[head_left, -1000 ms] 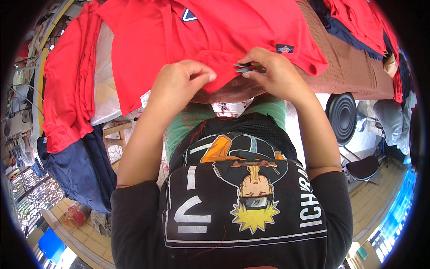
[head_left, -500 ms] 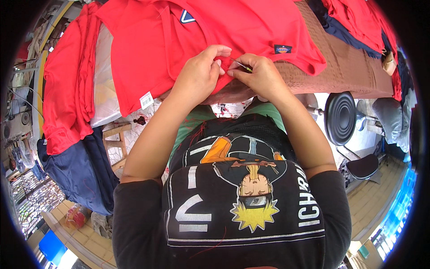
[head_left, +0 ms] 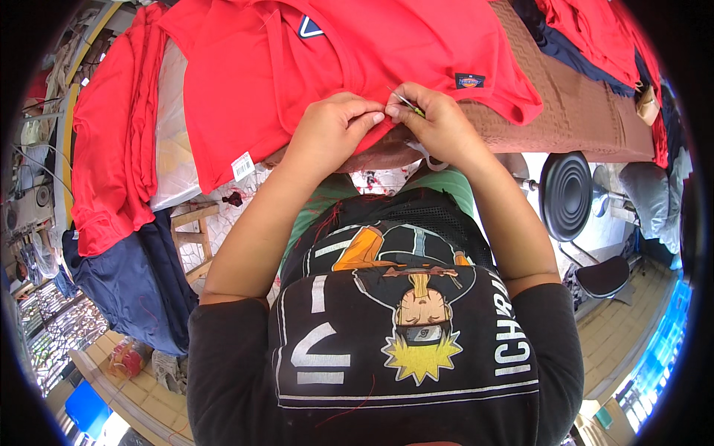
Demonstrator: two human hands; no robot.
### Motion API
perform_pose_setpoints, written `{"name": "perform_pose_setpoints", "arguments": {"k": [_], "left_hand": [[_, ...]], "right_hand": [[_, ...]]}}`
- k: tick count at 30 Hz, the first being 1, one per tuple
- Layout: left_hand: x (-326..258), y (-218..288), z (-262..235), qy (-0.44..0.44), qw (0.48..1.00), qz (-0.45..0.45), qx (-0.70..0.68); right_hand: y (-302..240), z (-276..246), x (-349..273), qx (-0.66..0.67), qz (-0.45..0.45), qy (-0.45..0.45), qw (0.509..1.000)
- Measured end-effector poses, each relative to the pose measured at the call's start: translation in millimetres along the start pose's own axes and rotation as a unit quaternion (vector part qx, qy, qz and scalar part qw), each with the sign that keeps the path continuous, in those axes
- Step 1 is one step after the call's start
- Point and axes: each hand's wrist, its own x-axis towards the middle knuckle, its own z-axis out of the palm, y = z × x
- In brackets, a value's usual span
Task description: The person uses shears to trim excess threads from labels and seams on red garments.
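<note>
A red garment (head_left: 230, 82) with a dark label and a triangular patch is spread over the table in front of me. At its near edge my left hand (head_left: 335, 130) is closed, thumb and forefinger pinched together on the red cloth. My right hand (head_left: 439, 126) meets it there, its thumb and forefinger also pinched at the edge. Within the right hand are what look like small scissors (head_left: 419, 111), with a thin metal tip and a yellow-green part. A pale loop shows under the palm. Any thread between the fingertips is too fine to make out.
A white tag (head_left: 242, 166) hangs from the garment's lower left corner. Brown cloth (head_left: 580, 123) covers the table. More red garments (head_left: 119, 126) hang at left above dark blue cloth (head_left: 134, 282). A black round stool (head_left: 565, 195) stands at right.
My left fingers have closed from a loose curl into a pinch at the cloth edge. The scissors' tip has tilted upward, and the two hands' fingertips have come together.
</note>
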Motion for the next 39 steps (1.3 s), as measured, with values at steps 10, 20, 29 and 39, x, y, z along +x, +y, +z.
{"name": "perform_pose_setpoints", "arguments": {"k": [10,20,29,39], "left_hand": [[-7.5,4.0,6.7,0.076,0.988,0.060,0.117],[-6.5,1.6,3.2,0.043,0.992,-0.085,-0.082],[-5.9,-1.6,6.1,0.056,0.986,-0.075,-0.140],[-6.3,9.9,6.8,0.094,0.988,-0.066,-0.107]], "right_hand": [[0.6,8.4,-7.1,-0.066,-0.063,0.034,0.995],[-1.3,12.5,-10.2,-0.158,-0.087,0.046,0.982],[-9.8,11.0,-3.1,-0.012,-0.010,0.049,0.999],[-19.2,10.7,-6.5,-0.046,-0.007,0.041,0.998]]}}
